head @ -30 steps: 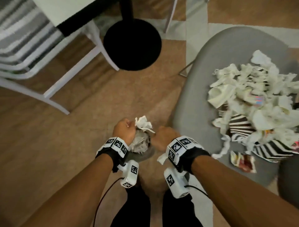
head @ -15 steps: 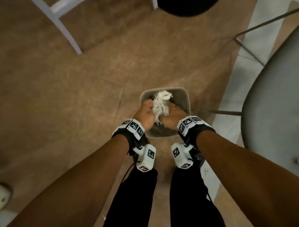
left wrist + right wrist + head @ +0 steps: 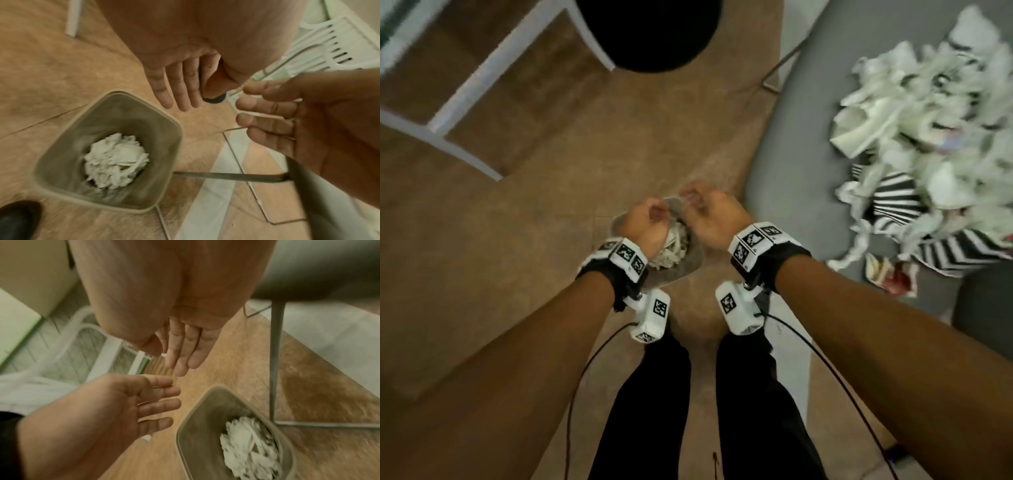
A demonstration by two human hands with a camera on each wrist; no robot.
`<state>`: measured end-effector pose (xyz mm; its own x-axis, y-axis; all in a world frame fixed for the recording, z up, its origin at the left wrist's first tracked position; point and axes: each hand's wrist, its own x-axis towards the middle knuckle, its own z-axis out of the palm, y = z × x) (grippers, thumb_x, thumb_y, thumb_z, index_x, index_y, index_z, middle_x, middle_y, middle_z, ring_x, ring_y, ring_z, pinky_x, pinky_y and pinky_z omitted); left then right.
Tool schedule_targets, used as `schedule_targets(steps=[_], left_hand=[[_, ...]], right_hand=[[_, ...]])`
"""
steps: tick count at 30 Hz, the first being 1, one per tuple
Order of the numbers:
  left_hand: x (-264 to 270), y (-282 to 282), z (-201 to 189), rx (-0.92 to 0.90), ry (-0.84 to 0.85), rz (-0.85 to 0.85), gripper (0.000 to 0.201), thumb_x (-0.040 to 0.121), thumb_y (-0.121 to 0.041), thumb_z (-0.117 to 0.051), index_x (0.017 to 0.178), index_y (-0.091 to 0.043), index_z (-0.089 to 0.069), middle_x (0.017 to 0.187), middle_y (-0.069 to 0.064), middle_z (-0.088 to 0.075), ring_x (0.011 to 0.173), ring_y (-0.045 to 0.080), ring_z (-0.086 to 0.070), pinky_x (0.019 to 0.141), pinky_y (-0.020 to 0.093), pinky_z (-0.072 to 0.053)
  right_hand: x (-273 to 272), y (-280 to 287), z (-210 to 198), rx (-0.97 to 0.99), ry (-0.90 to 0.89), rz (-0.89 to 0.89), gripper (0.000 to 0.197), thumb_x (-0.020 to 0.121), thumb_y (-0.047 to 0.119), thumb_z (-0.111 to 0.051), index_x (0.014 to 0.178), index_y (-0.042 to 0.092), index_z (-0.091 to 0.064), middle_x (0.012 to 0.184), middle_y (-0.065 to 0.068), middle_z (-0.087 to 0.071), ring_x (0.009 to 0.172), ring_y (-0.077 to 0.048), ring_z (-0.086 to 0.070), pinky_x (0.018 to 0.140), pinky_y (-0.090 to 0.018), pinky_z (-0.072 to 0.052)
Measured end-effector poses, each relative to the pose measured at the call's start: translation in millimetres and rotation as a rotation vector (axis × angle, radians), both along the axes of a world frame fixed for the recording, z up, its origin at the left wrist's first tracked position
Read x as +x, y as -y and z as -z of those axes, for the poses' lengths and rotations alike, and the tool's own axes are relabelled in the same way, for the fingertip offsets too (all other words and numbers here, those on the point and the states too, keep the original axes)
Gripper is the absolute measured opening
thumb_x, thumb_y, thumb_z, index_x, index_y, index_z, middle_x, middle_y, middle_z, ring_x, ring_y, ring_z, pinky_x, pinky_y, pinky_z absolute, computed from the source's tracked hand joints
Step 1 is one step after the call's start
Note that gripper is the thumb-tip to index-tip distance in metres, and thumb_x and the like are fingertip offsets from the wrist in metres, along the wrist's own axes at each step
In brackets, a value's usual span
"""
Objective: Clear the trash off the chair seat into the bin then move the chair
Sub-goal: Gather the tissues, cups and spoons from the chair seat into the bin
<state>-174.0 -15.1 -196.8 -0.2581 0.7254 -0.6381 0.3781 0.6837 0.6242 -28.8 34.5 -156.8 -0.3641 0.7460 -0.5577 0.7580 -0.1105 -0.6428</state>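
Both hands had let go of the paper wad: left hand [image 3: 176,68] and right hand [image 3: 180,331] hung above the bin [image 3: 68,134] with fingers straight, empty. Dropped trash [image 3: 116,160] lay inside; more trash [image 3: 928,137] covered the chair seat [image 3: 798,164].

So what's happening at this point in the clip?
A person is clearing paper trash from a grey chair seat into a small bin on the floor. Both the left hand and the right hand are open and empty above the bin, which holds a wad of white paper. A large pile of scraps lies on the seat, so the chair is not ready to move.
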Motion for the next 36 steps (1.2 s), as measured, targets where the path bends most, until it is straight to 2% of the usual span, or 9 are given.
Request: schedule_targets(steps=[3, 6, 11, 15, 19, 24, 29, 32, 36], left_hand=[[54.1, -40.1, -41.9, 0.083, -0.003, 0.068, 0.015, 0.085, -0.013, -0.062, 0.085, -0.027, -0.060, 0.088, -0.005, -0.067, 0.092, 0.021, -0.066, 0.082, 0.028, -0.051], [121.2, -69.6, -68.4, 0.171, 0.021, 0.287, 0.019, 0.075, -0.022, -0.053, 0.093, -0.027, -0.057, 0.087, -0.004, -0.065, 0.087, 0.021, -0.066, 0.080, 0.029, -0.052], [225.4, -79.2, -74.6, 0.318, -0.100, 0.843, 0.045, 0.073, -0.029, -0.072, 0.113, -0.019, -0.055, 0.120, 0.005, -0.054, 0.107, 0.027, -0.055, 0.090, 0.035, -0.048], [266.6, -76.0, -50.3, 0.261, -0.318, 1.228, 0.060, 0.073, -0.043, -0.073, 0.128, -0.033, -0.050, 0.150, 0.000, -0.030, 0.133, 0.029, -0.029, 0.103, 0.045, -0.034], [268.4, -100.7, -46.5, 0.322, -0.195, 1.080, 0.017, 0.080, -0.008, -0.054, 0.095, -0.013, -0.061, 0.106, 0.010, -0.055, 0.101, 0.033, -0.052, 0.083, 0.038, -0.046], [260.2, -139.5, -68.9, 0.367, -0.243, 0.674, 0.033, 0.071, 0.012, -0.035, 0.086, -0.016, -0.045, 0.089, 0.002, -0.049, 0.073, 0.020, -0.045, 0.063, 0.031, -0.038], [267.0, -176.7, -74.9, 0.349, -0.332, 0.468, 0.017, 0.087, -0.001, -0.036, 0.094, -0.016, -0.041, 0.070, 0.003, -0.052, 0.055, 0.017, -0.046, 0.048, 0.029, -0.030], [272.7, -185.9, -72.0, 0.285, -0.333, 0.477, 0.011, 0.089, -0.016, -0.046, 0.100, -0.015, -0.045, 0.072, 0.005, -0.061, 0.061, 0.025, -0.058, 0.055, 0.034, -0.047], [271.4, -190.0, -68.5, 0.203, -0.463, 0.612, 0.033, 0.087, -0.036, -0.059, 0.109, -0.019, -0.041, 0.080, 0.005, -0.064, 0.071, 0.028, -0.063, 0.064, 0.037, -0.052]], right_hand=[[51.6, -21.6, -45.3, 0.055, -0.070, 0.110, 0.032, 0.090, 0.021, -0.053, 0.120, 0.017, -0.064, 0.105, -0.004, -0.074, 0.098, -0.023, -0.068, 0.089, -0.034, -0.054], [119.5, -43.7, -72.4, 0.106, -0.046, 0.235, 0.032, 0.087, 0.021, -0.050, 0.115, 0.020, -0.065, 0.098, -0.004, -0.074, 0.091, -0.022, -0.070, 0.088, -0.039, -0.055], [239.7, -66.8, -86.5, 0.144, 0.017, 0.481, 0.023, 0.089, 0.021, -0.048, 0.105, 0.029, -0.062, 0.086, 0.005, -0.074, 0.081, -0.015, -0.071, 0.086, -0.039, -0.057], [315.4, -70.4, -87.9, 0.206, 0.171, 0.464, 0.025, 0.092, 0.022, -0.055, 0.114, 0.020, -0.065, 0.108, 0.000, -0.069, 0.097, -0.020, -0.067, 0.089, -0.029, -0.050], [349.2, -77.3, -73.0, 0.202, 0.284, 0.370, 0.039, 0.086, 0.027, -0.064, 0.123, 0.018, -0.061, 0.129, -0.007, -0.054, 0.115, -0.023, -0.057, 0.094, -0.027, -0.041], [355.0, -92.4, -59.2, 0.150, 0.373, 0.268, 0.061, 0.077, 0.041, -0.071, 0.131, 0.021, -0.053, 0.135, -0.007, -0.049, 0.122, -0.028, -0.051, 0.101, -0.042, -0.046], [357.0, -102.2, -55.2, 0.158, 0.514, 0.151, 0.072, 0.075, 0.054, -0.070, 0.135, 0.022, -0.048, 0.133, -0.008, -0.052, 0.120, -0.033, -0.052, 0.099, -0.046, -0.043], [358.8, -106.2, -56.1, 0.156, 0.591, 0.081, 0.085, 0.070, 0.066, -0.068, 0.139, 0.022, -0.043, 0.134, -0.008, -0.054, 0.121, -0.034, -0.051, 0.101, -0.046, -0.039], [365.0, -105.9, -54.9, 0.142, 0.605, 0.002, 0.084, 0.071, 0.055, -0.071, 0.140, 0.019, -0.038, 0.133, -0.010, -0.055, 0.122, -0.036, -0.050, 0.103, -0.048, -0.037]])
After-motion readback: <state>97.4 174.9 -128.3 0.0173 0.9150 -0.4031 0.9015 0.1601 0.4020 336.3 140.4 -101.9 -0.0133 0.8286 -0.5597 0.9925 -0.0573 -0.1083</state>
